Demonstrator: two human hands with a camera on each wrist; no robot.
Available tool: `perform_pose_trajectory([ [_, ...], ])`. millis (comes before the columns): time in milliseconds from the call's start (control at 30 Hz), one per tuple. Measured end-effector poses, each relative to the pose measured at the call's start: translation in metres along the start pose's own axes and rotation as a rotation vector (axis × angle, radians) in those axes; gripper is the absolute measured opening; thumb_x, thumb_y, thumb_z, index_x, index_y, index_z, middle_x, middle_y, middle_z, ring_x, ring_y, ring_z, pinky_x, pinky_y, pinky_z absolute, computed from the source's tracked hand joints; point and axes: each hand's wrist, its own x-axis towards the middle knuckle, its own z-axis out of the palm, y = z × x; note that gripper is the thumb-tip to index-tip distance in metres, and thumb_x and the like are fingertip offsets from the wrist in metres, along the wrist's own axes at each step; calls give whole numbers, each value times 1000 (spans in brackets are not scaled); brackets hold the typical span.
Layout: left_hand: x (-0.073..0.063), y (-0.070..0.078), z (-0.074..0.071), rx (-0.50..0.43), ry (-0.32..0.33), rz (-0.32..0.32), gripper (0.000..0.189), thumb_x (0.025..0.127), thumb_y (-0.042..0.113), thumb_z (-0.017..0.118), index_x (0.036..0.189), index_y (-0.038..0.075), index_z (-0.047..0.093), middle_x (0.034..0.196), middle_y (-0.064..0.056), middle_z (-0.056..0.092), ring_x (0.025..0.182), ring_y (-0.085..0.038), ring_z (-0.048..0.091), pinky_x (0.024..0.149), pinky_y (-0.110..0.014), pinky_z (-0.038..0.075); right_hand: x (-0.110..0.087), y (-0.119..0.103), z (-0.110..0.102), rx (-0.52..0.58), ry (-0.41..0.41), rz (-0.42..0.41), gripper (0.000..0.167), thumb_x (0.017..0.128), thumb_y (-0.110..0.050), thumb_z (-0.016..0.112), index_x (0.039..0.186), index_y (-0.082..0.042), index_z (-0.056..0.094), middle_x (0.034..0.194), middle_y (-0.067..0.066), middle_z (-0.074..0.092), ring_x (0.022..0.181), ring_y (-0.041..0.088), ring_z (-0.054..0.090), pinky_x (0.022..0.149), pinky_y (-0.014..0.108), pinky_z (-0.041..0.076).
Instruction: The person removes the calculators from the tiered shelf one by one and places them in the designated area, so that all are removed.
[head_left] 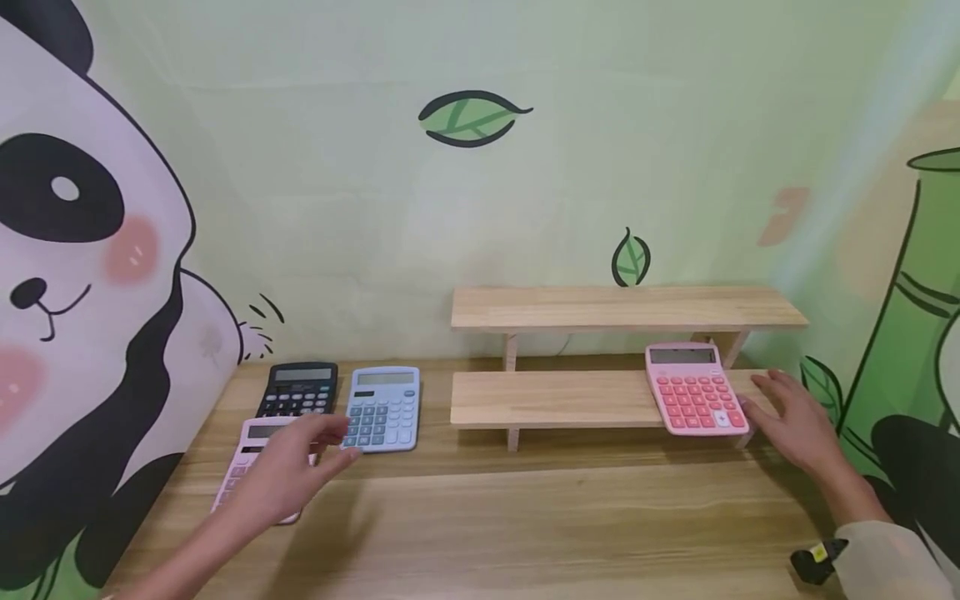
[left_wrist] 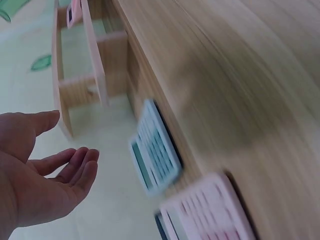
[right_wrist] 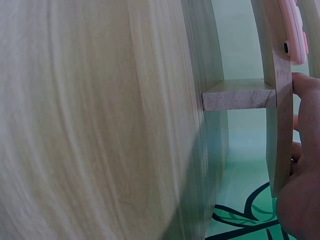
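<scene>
in the head view, a person's right hand [head_left: 798, 425] hovers at the right end of a wooden stand's lower shelf [head_left: 555, 398], thumb and fingers apart, just beside a bright pink calculator [head_left: 693, 390] tilted over the shelf's front edge. the left hand [head_left: 288, 471] hangs above a pale pink calculator [head_left: 238, 471], fingers loosely bent, thumb apart, holding nothing; a blue calculator [head_left: 382, 408] and a black calculator [head_left: 300, 387] lie nearby on the wooden table [head_left: 540, 517]. in the left wrist view, the left hand's thumb is well clear of its curved fingers. in the right wrist view, the right hand is partly cut off beside the shelf; whether it touches the calculator cannot be told.
</scene>
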Motion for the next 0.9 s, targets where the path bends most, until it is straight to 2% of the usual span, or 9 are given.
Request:
perform_pose_trajectory([
  [200,24,35,33,-48,-29,77,41,96,25,81,127,-1,70,117,-12,73,108,-28,72,98,-46,61,-3,2,-2,1,-7,8,69,111,-40,53,151,14,41,160,44,24,147,66,19,108,87,19],
  [400,42,69,79,-101,-49,126,43,96,26,82,129,1,70,119,-10,73,111,-26,71,101,-44,59,1,1,1,13,10,-10,68,110,-40,55,151,14,43,159,44,27,146,66,21,109,87,20],
  [633,55,106,129,-243,-162,197,48,98,31,79,133,0,67,124,-10,70,117,-28,68,105,-47,57,4,-2,2,15,15,-12,69,110,-41,56,150,13,44,160,43,27,146,66,22,109,86,20],
  [733,61,121,149,-288,-195,226,46,99,31,78,132,1,68,125,-9,70,117,-23,67,106,-44,56,4,-1,2,15,14,-7,69,110,-41,55,150,13,44,160,43,27,147,65,21,109,86,19],
  [900,72,140,181,-353,-244,231,49,100,37,76,134,3,67,130,-6,71,119,-16,66,107,-37,55,1,1,1,11,8,5,71,110,-43,54,151,13,43,161,43,26,148,65,20,109,87,19],
])
